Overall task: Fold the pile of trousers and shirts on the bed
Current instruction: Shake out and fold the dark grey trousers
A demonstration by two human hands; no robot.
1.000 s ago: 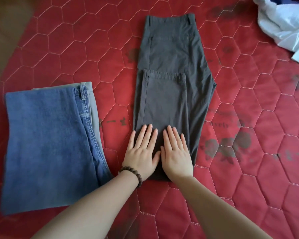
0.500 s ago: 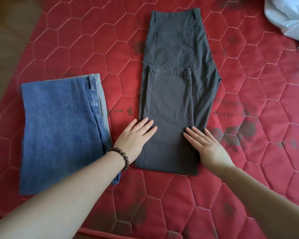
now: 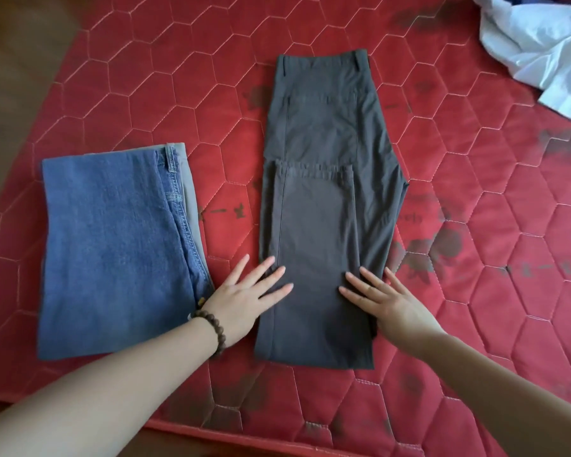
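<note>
Dark grey trousers (image 3: 323, 179) lie lengthwise in the middle of the red quilted mattress (image 3: 475, 258), their legs folded up over the seat. My left hand (image 3: 244, 298), with a bead bracelet at the wrist, lies flat with spread fingers on the near left edge of the trousers. Flat on the near right edge rests my right hand (image 3: 386, 301). To the left sits a folded pair of blue jeans (image 3: 112, 252) on top of a folded grey garment (image 3: 192, 199).
A crumpled white shirt (image 3: 541, 51) lies at the far right corner, with something dark blue behind it. The mattress's near edge (image 3: 211, 433) runs just below my forearms. Brown floor (image 3: 14, 61) shows at the far left.
Both hands started side by side at the middle of the folded trousers and slid apart to the left and right edges. The view shifted a little.
</note>
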